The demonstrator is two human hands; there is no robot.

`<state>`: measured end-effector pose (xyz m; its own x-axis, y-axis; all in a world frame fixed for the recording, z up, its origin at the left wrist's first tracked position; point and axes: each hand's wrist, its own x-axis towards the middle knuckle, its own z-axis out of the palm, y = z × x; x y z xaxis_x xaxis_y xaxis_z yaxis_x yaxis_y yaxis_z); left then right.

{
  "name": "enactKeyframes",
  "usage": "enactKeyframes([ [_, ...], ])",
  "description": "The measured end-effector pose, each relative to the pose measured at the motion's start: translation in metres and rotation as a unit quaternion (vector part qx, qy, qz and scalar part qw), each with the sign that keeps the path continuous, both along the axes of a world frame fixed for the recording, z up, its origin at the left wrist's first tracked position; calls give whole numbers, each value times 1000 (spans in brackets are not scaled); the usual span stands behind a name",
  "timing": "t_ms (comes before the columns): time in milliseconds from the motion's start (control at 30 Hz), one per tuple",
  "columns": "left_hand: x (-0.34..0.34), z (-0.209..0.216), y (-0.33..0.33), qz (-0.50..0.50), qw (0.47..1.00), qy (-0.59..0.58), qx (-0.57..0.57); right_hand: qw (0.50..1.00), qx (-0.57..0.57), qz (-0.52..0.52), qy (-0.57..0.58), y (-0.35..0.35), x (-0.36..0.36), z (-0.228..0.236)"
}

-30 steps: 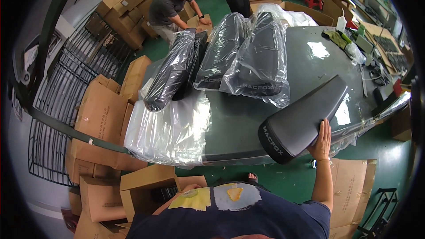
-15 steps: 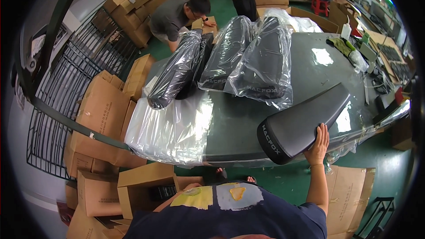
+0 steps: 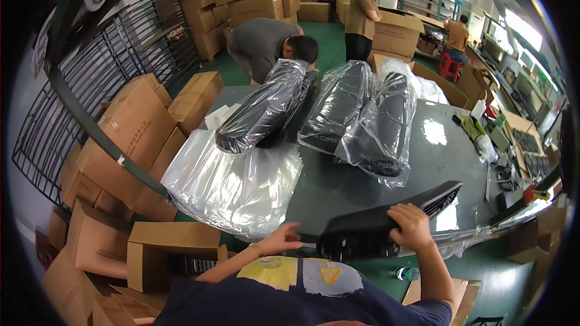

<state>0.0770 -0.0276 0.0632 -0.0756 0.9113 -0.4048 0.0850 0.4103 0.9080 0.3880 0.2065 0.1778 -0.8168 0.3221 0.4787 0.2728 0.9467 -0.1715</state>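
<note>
A long black bike seat (image 3: 374, 226) is tipped on its side at the table's near edge, its ribbed underside partly showing. My right hand (image 3: 412, 227) is closed over its upper edge. To the left of the seat, my left hand (image 3: 279, 240) is raised with fingers apart and holds nothing, close to the table edge. Beyond it lies a stack of clear plastic bags (image 3: 241, 187). Farther back, several black seats wrapped in clear plastic lie on the table, among them a left wrapped seat (image 3: 263, 105), a middle wrapped seat (image 3: 338, 105) and a right wrapped seat (image 3: 383, 127).
Cardboard boxes (image 3: 136, 133) crowd the left side, with an open box (image 3: 175, 238) by my left arm. A co-worker in grey (image 3: 260, 45) bends behind the table (image 3: 444, 160); another person in brown (image 3: 360, 15) stands farther back. Tools and a green cloth (image 3: 468, 127) lie at the right.
My right hand has turned the seat from its base onto its side and brought it nearer the edge. My left hand has come up from my body toward the table. The view has shifted.
</note>
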Motion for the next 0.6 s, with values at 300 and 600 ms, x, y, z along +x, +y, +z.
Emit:
enactKeyframes([
  [300,19,-48,57,-10,997,58,58,972,-132,15,-194,60,-75,-34],
  [600,25,-46,60,-40,980,193,-31,947,-263,-72,-170,117,-32,-54],
])
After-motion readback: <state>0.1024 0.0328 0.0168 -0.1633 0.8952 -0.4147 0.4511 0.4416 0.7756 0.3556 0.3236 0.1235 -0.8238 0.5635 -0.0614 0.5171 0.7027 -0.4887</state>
